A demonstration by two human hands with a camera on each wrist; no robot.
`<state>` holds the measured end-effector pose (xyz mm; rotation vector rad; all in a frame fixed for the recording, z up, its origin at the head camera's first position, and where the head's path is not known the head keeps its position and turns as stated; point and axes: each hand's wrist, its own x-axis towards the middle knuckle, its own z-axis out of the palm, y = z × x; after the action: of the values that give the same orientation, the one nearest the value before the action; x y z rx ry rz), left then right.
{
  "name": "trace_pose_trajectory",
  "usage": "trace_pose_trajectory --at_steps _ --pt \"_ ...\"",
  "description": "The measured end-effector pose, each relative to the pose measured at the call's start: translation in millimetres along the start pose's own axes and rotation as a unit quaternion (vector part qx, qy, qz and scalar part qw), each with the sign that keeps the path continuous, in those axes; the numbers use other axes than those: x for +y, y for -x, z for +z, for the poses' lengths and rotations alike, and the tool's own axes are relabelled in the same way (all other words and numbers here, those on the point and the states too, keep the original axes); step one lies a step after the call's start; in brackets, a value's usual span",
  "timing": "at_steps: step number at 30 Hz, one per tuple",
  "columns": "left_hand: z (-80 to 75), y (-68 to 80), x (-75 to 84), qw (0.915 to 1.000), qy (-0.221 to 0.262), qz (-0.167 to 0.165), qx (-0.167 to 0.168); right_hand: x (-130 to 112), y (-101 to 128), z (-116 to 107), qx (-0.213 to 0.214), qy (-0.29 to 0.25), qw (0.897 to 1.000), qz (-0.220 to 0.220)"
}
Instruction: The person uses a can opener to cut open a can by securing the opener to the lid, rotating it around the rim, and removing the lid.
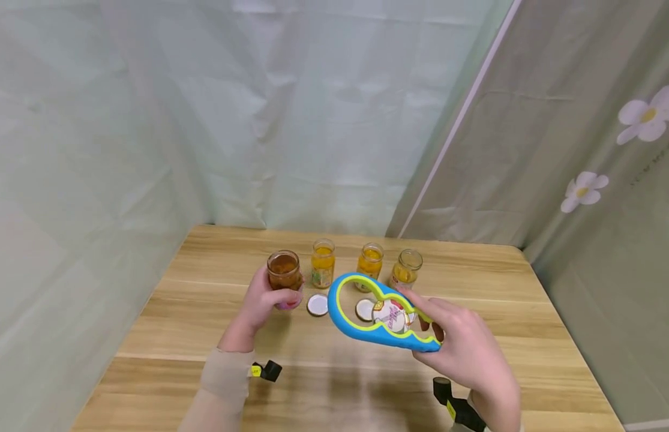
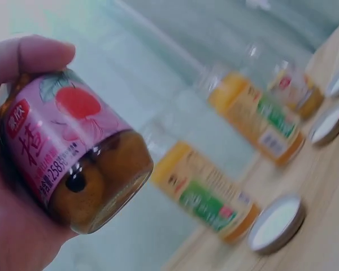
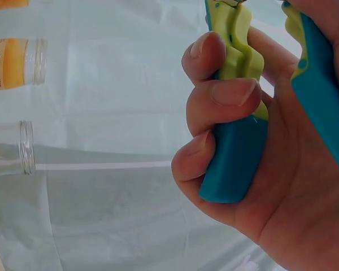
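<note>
Jar opener: the jar opener (image 1: 366,312) in your right hand (image 1: 466,354) is a flat, pear-shaped loop, blue on the outside with a wavy yellow-green inner edge; it looks like moulded plastic with a rubbery lining. You hold it above the table, in front of the row of jars, its wide end pointing to your left.
Right hand: your fingers (image 3: 220,101) are curled round the narrow handle end of the opener, pressing its two arms toward each other.
Lid in the opener: a white lid with a red and green print (image 1: 390,315) sits inside the loop.
Dark jar: your left hand (image 1: 264,303) is wrapped round a small round glass jar (image 1: 284,271) with brown contents and a pink label showing a red fruit; its mouth is open. It stands at the left end of the row.
Other jars: three clear glass jars of yellow-orange contents (image 1: 323,264) (image 1: 369,262) (image 1: 406,269) stand in a line to its right, all without lids.
Loose lids: two round white-lined lids (image 1: 317,305) (image 1: 365,309) lie on the table just in front of the row.
Table: pale wood-grain top (image 1: 204,336), smooth and matt.
</note>
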<state>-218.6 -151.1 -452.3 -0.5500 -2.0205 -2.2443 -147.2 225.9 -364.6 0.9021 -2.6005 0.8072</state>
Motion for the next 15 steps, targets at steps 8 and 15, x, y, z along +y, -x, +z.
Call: trace_pose_trajectory --at_steps 8,15 --pt "-27.0 -10.4 -20.1 0.9830 -0.111 -0.083 0.120 4 1 0 -0.009 0.007 1.000 0.004" --pt "-43.2 -14.7 -39.8 0.9699 -0.140 -0.124 0.156 4 -2 1 -0.007 0.002 1.000 -0.002"
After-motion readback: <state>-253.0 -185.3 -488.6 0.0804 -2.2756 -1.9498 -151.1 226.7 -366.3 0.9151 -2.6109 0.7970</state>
